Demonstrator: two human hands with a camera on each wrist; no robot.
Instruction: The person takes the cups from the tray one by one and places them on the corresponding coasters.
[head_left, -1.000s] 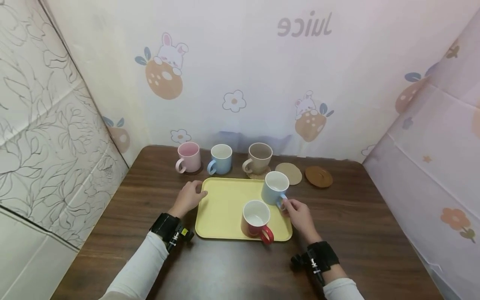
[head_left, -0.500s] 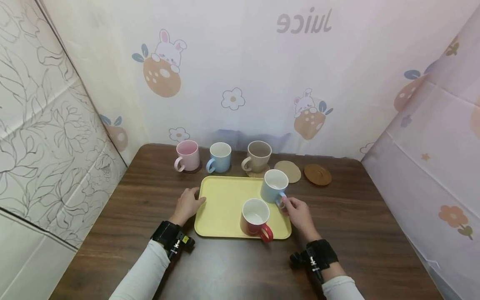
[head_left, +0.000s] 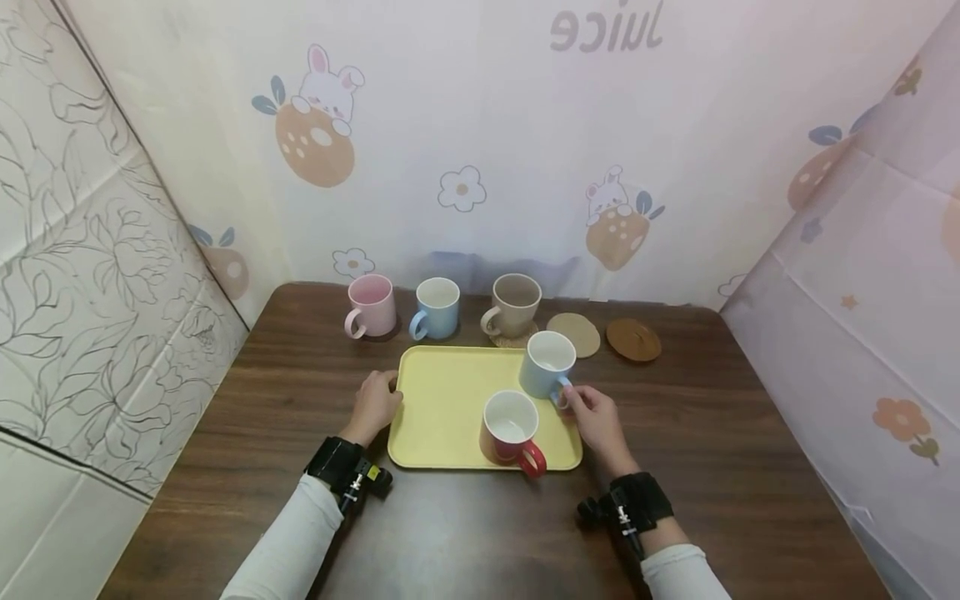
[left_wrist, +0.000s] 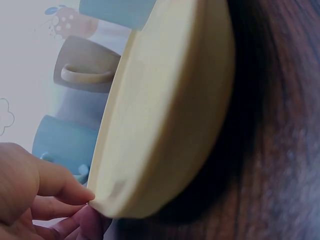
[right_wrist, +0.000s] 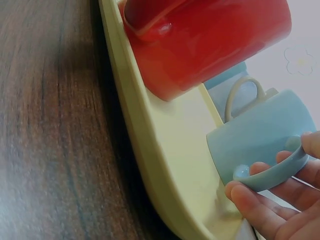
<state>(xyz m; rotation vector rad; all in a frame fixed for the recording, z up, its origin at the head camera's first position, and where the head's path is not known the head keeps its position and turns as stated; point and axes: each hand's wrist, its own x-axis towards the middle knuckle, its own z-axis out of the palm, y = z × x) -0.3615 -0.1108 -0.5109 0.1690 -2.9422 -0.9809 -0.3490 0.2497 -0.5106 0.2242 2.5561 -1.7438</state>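
A yellow tray (head_left: 442,408) lies on the table. My left hand (head_left: 377,408) pinches its left edge; in the left wrist view, thumb and fingertips (left_wrist: 82,192) meet at the tray's corner. On the tray's right side stands a light blue mug (head_left: 546,375), upright near the back corner. My right hand (head_left: 597,421) holds that mug by its handle, with fingers curled round it in the right wrist view. Nearer the front stands a red mug (right_wrist: 210,42) with a white inside, its handle towards the front edge. No hand touches it.
Behind the tray stand a pink mug (head_left: 372,305), another light blue mug (head_left: 437,308) and a beige-brown mug (head_left: 513,305). To their right lie a tan round coaster (head_left: 574,335) and a brown round coaster (head_left: 633,340). A printed cloth wall (head_left: 480,125) rises behind the table (head_left: 465,542).
My left thumb has drawn from over the tray's rim to its edge, where it now pinches. The right hand keeps hold of the mug handle. The head view has tilted slightly downward.
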